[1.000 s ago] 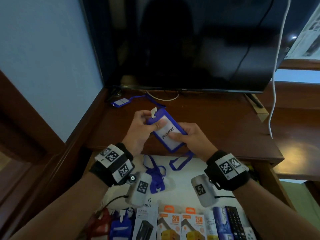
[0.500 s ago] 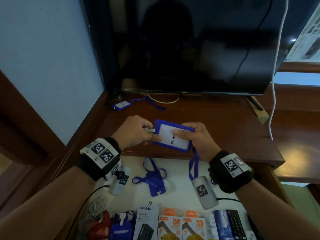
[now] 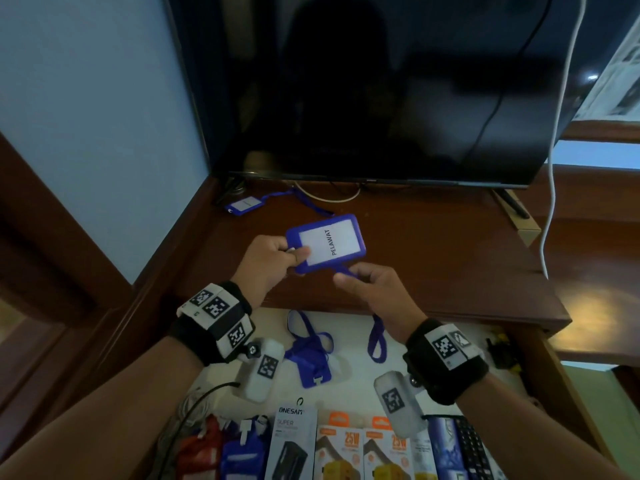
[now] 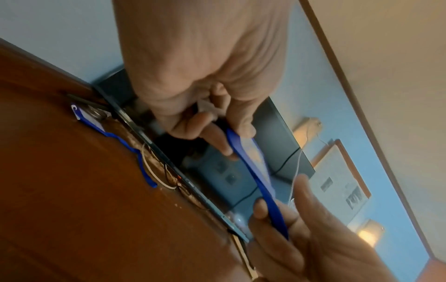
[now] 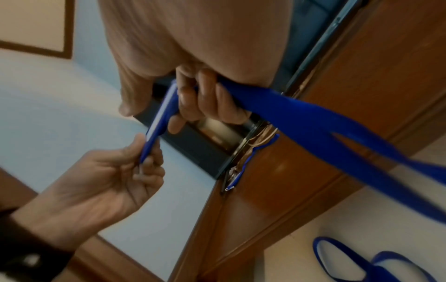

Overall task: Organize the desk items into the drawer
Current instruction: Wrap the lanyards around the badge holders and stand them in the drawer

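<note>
A blue badge holder (image 3: 325,244) with a white card reading PELAWAT is held above the wooden desk (image 3: 433,258). My left hand (image 3: 298,254) pinches its left end by the white clip. My right hand (image 3: 349,277) is just below it, fingers curled round the badge's blue lanyard (image 3: 375,337), which hangs in a loop over the open drawer (image 3: 349,320). In the right wrist view the lanyard (image 5: 301,114) runs through the curled fingers (image 5: 212,103). A second blue badge (image 3: 244,205) lies at the desk's back left. A third blue badge with lanyard (image 3: 308,355) lies in the drawer.
A dark TV (image 3: 381,98) fills the back of the desk, with a white cable (image 3: 554,168) hanging at its right. The drawer's front row holds charger boxes (image 3: 363,452), a black-and-white box (image 3: 294,441), a remote (image 3: 471,452) and red and blue holders (image 3: 221,452).
The badge has risen and turned flat with the card facing up. My right hand has left the badge's right edge and now holds the lanyard below it. My left hand keeps its pinch.
</note>
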`<state>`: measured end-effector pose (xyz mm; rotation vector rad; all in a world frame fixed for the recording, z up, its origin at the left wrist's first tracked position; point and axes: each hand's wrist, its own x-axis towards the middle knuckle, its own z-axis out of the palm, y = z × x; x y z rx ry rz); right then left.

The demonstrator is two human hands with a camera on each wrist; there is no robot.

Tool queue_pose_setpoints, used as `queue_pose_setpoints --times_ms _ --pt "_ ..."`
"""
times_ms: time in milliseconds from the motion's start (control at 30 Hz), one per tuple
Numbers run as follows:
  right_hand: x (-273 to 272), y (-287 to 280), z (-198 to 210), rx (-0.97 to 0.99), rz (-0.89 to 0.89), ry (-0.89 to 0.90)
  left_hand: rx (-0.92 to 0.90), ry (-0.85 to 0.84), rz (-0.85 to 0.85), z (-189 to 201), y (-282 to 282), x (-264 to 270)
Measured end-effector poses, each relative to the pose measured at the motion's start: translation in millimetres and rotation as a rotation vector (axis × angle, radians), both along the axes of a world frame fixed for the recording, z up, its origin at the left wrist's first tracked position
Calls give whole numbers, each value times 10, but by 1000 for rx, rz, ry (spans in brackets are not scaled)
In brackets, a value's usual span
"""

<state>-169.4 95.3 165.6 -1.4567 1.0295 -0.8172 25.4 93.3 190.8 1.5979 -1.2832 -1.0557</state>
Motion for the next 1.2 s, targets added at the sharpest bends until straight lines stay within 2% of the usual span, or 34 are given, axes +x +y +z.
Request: queue_pose_setpoints --times_ms 133,200,233,333,433,533,633,700,800,867,933,1000,1067,1200 --pt "87 12 -13 -110 157 212 -81 -304 26 -148 7 -75" --pt "105 -2 65 -199 238 324 -74 -486 -58 -192 16 -117" --pt "101 -17 110 -226 267 390 -46 -523 -137 -198 24 -132" --pt "60 -65 209 -269 354 576 86 -525 -382 -175 76 -149" --pt "19 -44 244 -279 456 685 188 -547 -599 -150 138 -128" --pt "-6 1 184 -272 522 646 308 -524 -810 -156 201 -95" --pt "-40 7 112 -268 479 496 293 -430 -874 -206 254 -5" --pt "-90 -15 23 -186 385 355 244 -263 -846 -262 281 63" --pt "-140 -19 -138 -12 308 90 194 -17 -702 -318 307 102" --pt "-119 -12 -265 66 239 -50 141 80 -593 -333 307 98" --pt "-52 14 -379 121 143 -114 105 167 -444 -319 300 84" --pt "49 74 -469 172 58 -96 83 246 -271 -307 274 53" --pt "157 148 -515 201 9 -6 73 265 -121 -293 247 1" --pt "366 251 -486 68 102 209 52 239 91 -296 202 -78"
